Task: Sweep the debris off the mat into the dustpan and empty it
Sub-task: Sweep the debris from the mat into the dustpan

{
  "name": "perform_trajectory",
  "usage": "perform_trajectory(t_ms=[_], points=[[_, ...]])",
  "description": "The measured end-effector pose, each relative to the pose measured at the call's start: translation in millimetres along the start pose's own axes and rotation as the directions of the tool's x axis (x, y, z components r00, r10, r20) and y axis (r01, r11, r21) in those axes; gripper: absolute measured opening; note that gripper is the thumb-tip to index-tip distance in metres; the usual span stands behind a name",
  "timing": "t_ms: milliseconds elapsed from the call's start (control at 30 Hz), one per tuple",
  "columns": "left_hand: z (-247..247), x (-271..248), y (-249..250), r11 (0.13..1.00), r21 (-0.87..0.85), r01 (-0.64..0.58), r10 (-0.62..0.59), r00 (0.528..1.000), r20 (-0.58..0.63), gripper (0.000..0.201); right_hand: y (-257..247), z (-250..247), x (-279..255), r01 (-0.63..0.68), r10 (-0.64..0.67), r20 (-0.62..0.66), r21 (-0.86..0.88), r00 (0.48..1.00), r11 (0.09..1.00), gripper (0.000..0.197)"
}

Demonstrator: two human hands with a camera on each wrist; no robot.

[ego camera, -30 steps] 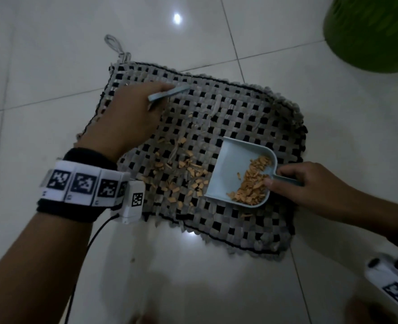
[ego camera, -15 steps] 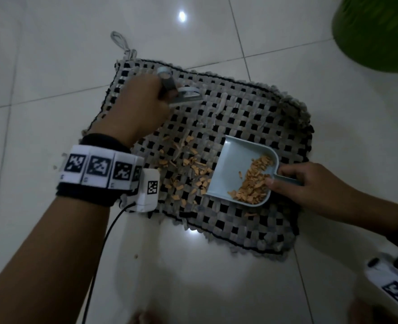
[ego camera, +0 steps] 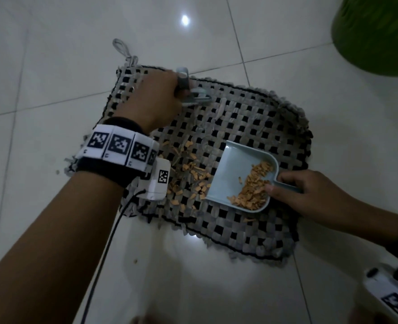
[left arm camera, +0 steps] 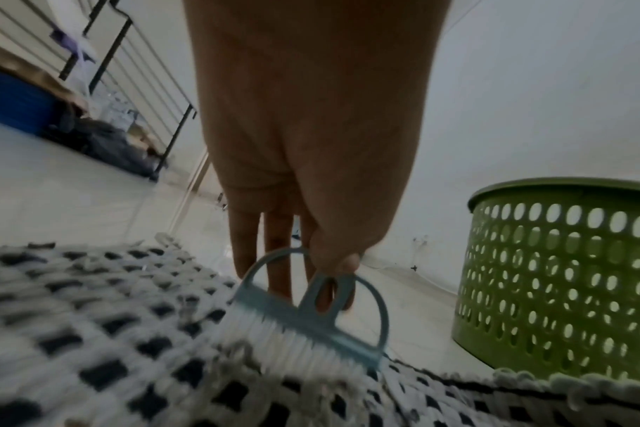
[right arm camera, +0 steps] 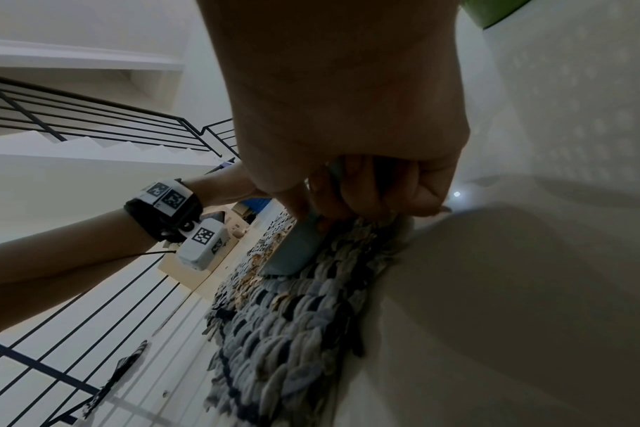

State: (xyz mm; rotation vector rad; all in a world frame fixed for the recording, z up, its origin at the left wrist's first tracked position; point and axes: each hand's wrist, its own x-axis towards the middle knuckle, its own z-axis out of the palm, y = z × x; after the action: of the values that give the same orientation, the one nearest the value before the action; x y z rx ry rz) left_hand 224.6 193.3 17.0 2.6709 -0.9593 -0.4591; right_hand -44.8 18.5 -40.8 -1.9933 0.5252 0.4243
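While the right hand (ego camera: pixel 310 195) curls its fingers round the handle of the blue dustpan (ego camera: pixel 237 174), which rests on the woven mat (ego camera: pixel 251 118) holding orange debris (ego camera: pixel 251 185), more scraps (ego camera: pixel 191 169) lie just left of its lip. Farther back, the left hand (ego camera: pixel 156 99) pinches a small brush (left arm camera: pixel 311 326), bristles on the mat's far part. A green basket (left arm camera: pixel 567 277) stands beyond on the floor (ego camera: pixel 53 54).

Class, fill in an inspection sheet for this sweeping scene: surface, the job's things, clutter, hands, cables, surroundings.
Surface: pale tiled floor; woven mat lying flat on it.
Job's things: blue dustpan on the mat, partly filled; orange debris left of its mouth; brush at the mat's far edge.
Clutter: a few crumbs on the floor.
Hands: left hand holds the brush; right hand grips the dustpan handle.
Cables: black wire from the left wrist camera.
Surroundings: green perforated basket; stair railing.
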Motion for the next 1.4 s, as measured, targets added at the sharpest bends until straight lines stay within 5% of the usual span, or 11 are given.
perform_trajectory(t_ms=[133, 267, 333, 567, 633, 733, 833, 1033, 1200, 1400], points=[[-14.3, -15.0, -14.4, 0.994, 0.105, 0.013, -0.031, 0.986, 0.165, 0.021, 1.3, -0.7, -1.9, 0.009, -0.009, 0.015, 0.003, 1.0, 1.0, 0.047], [-17.6, -12.0, -18.3, 0.998, -0.037, 0.052, -0.055, 0.996, -0.064, 0.029, 0.8, -1.6, -4.6, 0.007, -0.007, 0.017, -0.007, 1.0, 1.0, 0.054], [-12.1, -8.9, -16.2, 0.998, -0.046, 0.044, -0.048, 0.995, -0.085, 0.033, 0.1, -1.8, -5.0, 0.008, -0.008, 0.02, -0.015, 1.0, 1.0, 0.056], [-19.0, -50.2, -34.9, 0.999, -0.023, 0.035, -0.028, 0.964, 0.263, 0.024, -4.7, -2.8, -9.3, 0.004, -0.003, 0.011, -0.046, 1.0, 0.999, 0.057], [-23.7, -62.0, -45.3, 0.997, -0.061, 0.046, -0.035, 0.986, 0.164, 0.024, -7.9, -2.4, -9.0, 0.001, -0.001, 0.013, -0.051, 1.0, 0.999, 0.055], [-17.5, -74.0, -58.9, 0.995, 0.02, 0.095, -0.092, 0.986, -0.136, 0.025, -12.7, -3.0, -9.8, 0.013, -0.012, 0.016, -0.053, 1.0, 0.998, 0.052], [7.1, -97.1, -46.8, 0.978, 0.16, 0.132, -0.092, 0.967, -0.238, 0.035, -19.2, -8.2, -8.4, 0.016, -0.012, 0.038, -0.11, 0.999, 0.994, 0.058], [47.9, -134.6, -1.6, 0.97, 0.177, 0.164, -0.121, 0.966, -0.228, 0.021, -32.6, -18.2, -9.0, 0.004, 0.019, 0.113, -0.204, 0.993, 0.979, 0.049], [66.6, -140.0, 30.4, 0.964, 0.177, 0.198, -0.171, 0.973, -0.156, 0.029, -27.4, -8.3, -10.8, 0.024, -0.006, 0.088, -0.201, 0.996, 0.979, 0.056], [78.6, -148.6, 56.8, 0.998, -0.041, 0.049, -0.055, 0.989, -0.136, 0.023, -22.6, -5.3, -11.1, 0.015, -0.002, 0.069, -0.184, 0.998, 0.983, 0.045]])
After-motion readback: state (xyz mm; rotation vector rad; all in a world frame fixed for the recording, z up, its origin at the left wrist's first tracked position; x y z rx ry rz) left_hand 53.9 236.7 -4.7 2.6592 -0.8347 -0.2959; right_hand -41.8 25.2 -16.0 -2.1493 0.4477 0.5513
